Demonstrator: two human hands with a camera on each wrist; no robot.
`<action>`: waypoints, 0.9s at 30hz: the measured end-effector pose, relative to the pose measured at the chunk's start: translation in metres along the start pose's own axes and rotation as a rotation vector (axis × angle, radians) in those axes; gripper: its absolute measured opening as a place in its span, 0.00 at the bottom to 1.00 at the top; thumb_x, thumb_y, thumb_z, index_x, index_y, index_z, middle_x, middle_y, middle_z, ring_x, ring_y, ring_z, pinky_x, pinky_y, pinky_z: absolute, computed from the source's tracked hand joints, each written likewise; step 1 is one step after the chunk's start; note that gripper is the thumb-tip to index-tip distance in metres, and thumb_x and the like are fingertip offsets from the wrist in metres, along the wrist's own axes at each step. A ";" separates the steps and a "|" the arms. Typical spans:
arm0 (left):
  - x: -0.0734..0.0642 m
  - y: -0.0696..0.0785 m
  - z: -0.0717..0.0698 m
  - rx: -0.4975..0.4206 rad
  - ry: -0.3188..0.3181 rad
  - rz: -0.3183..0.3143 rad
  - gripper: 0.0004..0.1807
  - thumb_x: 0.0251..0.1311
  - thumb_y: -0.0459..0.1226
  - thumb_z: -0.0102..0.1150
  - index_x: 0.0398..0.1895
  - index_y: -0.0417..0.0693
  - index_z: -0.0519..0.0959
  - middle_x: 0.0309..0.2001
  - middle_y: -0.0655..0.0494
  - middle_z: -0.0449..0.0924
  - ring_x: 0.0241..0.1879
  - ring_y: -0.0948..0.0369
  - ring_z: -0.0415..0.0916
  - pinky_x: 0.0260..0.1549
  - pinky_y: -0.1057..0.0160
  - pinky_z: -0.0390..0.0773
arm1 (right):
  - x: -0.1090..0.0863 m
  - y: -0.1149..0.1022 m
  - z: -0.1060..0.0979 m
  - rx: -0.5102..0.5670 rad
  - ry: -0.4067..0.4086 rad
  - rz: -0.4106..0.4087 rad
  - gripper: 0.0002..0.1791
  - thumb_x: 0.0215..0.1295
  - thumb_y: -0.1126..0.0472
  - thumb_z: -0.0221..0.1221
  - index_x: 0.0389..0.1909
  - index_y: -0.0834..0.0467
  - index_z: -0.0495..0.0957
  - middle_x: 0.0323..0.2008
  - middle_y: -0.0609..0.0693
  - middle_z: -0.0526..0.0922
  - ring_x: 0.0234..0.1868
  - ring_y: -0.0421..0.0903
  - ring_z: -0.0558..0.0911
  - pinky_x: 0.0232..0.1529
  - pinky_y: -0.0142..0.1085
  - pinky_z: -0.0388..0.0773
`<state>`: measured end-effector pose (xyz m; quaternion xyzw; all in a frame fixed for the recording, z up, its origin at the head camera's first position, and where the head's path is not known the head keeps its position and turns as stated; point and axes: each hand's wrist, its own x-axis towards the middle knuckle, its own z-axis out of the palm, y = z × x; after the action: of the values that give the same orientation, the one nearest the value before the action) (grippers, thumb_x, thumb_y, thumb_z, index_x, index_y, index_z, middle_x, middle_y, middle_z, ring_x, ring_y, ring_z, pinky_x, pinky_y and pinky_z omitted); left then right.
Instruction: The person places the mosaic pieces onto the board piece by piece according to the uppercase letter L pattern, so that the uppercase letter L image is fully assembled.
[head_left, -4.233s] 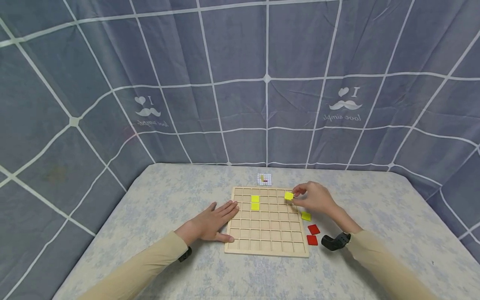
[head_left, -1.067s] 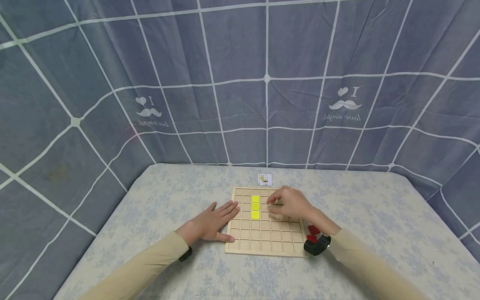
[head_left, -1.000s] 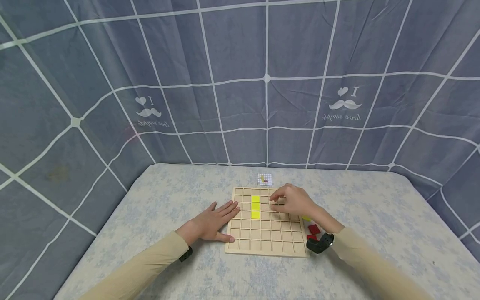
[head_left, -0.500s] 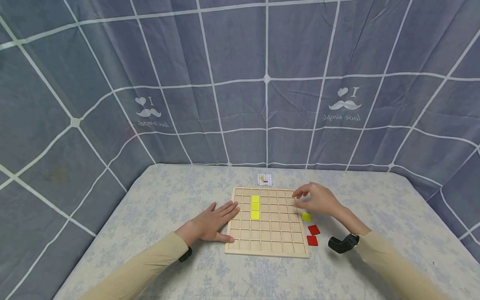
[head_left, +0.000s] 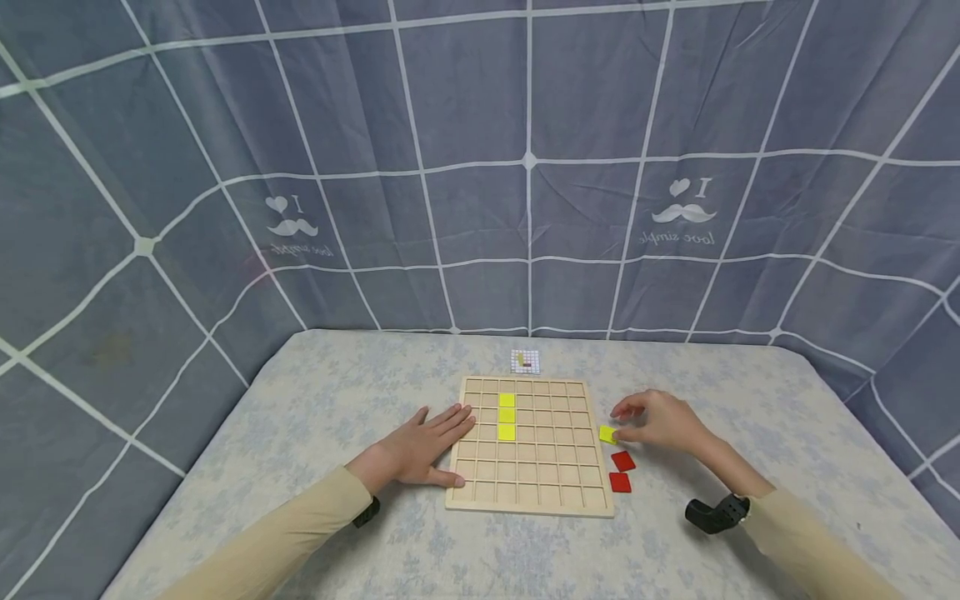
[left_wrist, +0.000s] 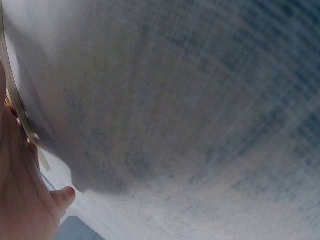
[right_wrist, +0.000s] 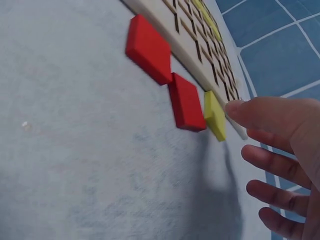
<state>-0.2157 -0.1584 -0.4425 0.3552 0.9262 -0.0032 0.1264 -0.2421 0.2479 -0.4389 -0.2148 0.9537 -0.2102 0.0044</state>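
Note:
The wooden grid board (head_left: 530, 497) lies on the table, with a column of yellow square tiles (head_left: 507, 416) set in its cells. My left hand (head_left: 411, 450) lies flat over the board's left edge, fingers spread; the left wrist view catches part of the palm (left_wrist: 25, 195) and little else of it. Off the board's right edge, my right hand (head_left: 660, 421) reaches to a loose yellow tile (head_left: 607, 434), thumb tip right at it and fingers loosely bent. In the right wrist view, those fingers stand apart from the yellow tile (right_wrist: 214, 116), with nothing between them and the thumb.
Two red tiles (head_left: 622, 461) lie on the table below the loose yellow one, along the board's right side. Behind the board is a small printed grid card (head_left: 525, 362) with coloured marks. A blue-grey curtain (head_left: 480, 208) with white lines hangs behind the table.
Earlier my right hand pinched a yellow tile over the board; that tile now sits third in the column. The empty right hand has drawn back rightward to the loose yellow tile. Left hand stayed.

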 end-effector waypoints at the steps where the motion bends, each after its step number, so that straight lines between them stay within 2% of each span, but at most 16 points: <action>1: 0.000 0.000 0.000 -0.001 0.001 0.001 0.51 0.59 0.66 0.49 0.78 0.52 0.45 0.78 0.54 0.40 0.77 0.56 0.39 0.71 0.39 0.48 | -0.001 0.001 0.001 -0.001 -0.007 0.006 0.14 0.48 0.51 0.72 0.36 0.51 0.85 0.31 0.41 0.85 0.31 0.36 0.78 0.29 0.30 0.73; 4: 0.000 0.000 0.001 -0.008 0.006 0.006 0.51 0.59 0.66 0.50 0.78 0.52 0.45 0.78 0.53 0.40 0.77 0.55 0.40 0.71 0.39 0.48 | -0.004 0.002 0.004 0.016 -0.022 0.045 0.15 0.47 0.49 0.72 0.35 0.51 0.85 0.30 0.40 0.85 0.30 0.35 0.77 0.30 0.31 0.73; 8: 0.000 -0.001 0.001 -0.010 0.011 0.010 0.51 0.60 0.66 0.50 0.78 0.51 0.45 0.78 0.52 0.40 0.77 0.55 0.40 0.70 0.38 0.48 | -0.007 0.004 0.007 0.037 -0.029 0.056 0.16 0.47 0.47 0.72 0.35 0.51 0.86 0.31 0.40 0.85 0.31 0.36 0.77 0.31 0.32 0.73; 16: 0.001 -0.002 0.002 -0.006 0.007 -0.004 0.51 0.59 0.66 0.49 0.78 0.52 0.44 0.78 0.54 0.39 0.77 0.56 0.39 0.71 0.39 0.48 | -0.010 0.002 0.010 0.024 0.019 -0.011 0.13 0.47 0.52 0.73 0.33 0.53 0.87 0.33 0.43 0.86 0.32 0.37 0.78 0.30 0.30 0.73; 27: 0.000 -0.002 0.003 0.005 0.011 0.010 0.51 0.60 0.66 0.48 0.78 0.51 0.44 0.78 0.53 0.40 0.77 0.55 0.40 0.70 0.39 0.49 | -0.010 0.003 0.017 -0.030 0.063 0.027 0.13 0.47 0.53 0.73 0.33 0.55 0.87 0.30 0.42 0.84 0.32 0.37 0.75 0.30 0.31 0.72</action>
<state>-0.2165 -0.1601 -0.4455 0.3603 0.9250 -0.0031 0.1203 -0.2324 0.2475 -0.4562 -0.1952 0.9593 -0.2024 -0.0261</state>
